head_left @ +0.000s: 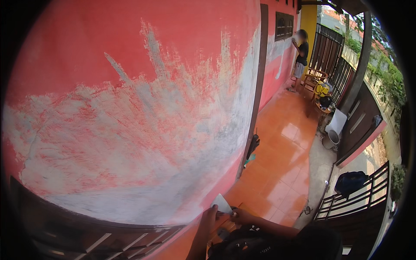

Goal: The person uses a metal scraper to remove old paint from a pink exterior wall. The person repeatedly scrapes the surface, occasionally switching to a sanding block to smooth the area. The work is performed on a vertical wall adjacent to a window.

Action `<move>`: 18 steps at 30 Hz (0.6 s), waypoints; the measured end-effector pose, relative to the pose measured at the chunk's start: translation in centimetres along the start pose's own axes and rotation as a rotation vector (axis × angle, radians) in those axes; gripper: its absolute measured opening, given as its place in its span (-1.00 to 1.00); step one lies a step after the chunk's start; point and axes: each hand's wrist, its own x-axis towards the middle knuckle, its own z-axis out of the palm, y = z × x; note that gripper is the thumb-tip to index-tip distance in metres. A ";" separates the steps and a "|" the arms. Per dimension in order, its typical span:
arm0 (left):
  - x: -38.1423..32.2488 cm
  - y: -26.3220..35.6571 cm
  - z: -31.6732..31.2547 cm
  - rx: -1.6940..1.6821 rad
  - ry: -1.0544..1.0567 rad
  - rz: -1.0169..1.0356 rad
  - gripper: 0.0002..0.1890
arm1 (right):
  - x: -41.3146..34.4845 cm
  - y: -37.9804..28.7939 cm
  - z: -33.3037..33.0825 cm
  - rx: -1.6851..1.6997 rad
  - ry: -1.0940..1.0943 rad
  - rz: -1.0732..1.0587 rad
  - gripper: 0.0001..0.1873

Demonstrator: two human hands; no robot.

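My left hand (210, 215) grips the left edge of a pale, flat, stiff-looking piece (222, 204), its thumb up against it. At the lower right edge of the same piece, my right hand (241, 216) has its fingers closed. A small dark part shows between the fingers and the piece; whether it is a separate tool is unclear. Both hands are low in the view, in front of my dark clothing. To their left rises a red-painted wall (136, 107), patched with grey-white filler in rough streaks. The hands are apart from it.
A wooden stool (213, 237) appears below my hands. Orange tiles (276, 156) run toward a person (301, 52) standing at the far wall. Wooden chairs (313, 78) bear bags; a bucket (331, 139) stands nearby. A backpack (351, 183) hangs on a metal railing (364, 201).
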 end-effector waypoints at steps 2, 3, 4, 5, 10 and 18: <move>0.7 1.1 1.5 -0.031 -0.004 0.040 -0.53 | -0.1 0.2 -0.9 0.154 0.113 -0.035 -0.62; 1.0 1.6 2.0 0.027 -0.008 0.070 -0.54 | 0.5 0.1 -1.5 0.197 0.144 -0.061 -0.65; 1.4 2.2 2.5 0.085 -0.012 0.099 -0.55 | 0.9 -0.1 -2.2 0.241 0.175 -0.087 -0.67; 1.8 2.8 3.1 0.143 -0.018 0.128 -0.55 | 1.2 -0.2 -3.2 0.461 0.251 -0.064 -0.69; 4.0 7.2 5.2 0.420 -0.219 0.326 -0.63 | 3.1 -5.3 -12.5 1.098 0.543 -0.170 -0.75; 4.8 24.5 11.2 0.773 -0.309 0.744 -0.78 | 4.1 -10.3 -24.8 1.235 0.584 -0.488 -0.75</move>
